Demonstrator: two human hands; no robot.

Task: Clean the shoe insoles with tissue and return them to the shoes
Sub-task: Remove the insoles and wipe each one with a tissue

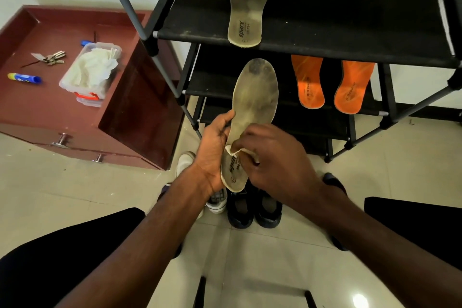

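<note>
A grey insole [252, 107] is gripped by the left hand [215, 150]. A tissue [240, 151] is pinched against it by the right hand [272, 157].

Left hand [215, 150] gripping a worn beige foam insole [255, 97] by its heel edge; right hand [272, 157] pinching a small white tissue [233, 150] against it. Matching beige insole [250, 2] far on black fabric rack [350, 7]; dark shoes [252, 210] near.

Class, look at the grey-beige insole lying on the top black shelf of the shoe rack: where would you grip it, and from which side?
Pinch the grey-beige insole at its heel end, coming from the front edge of the top black shelf. The heel slightly overhangs that edge, toward the person, so fingers could likely slip beneath the flat, thin sole.
</note>
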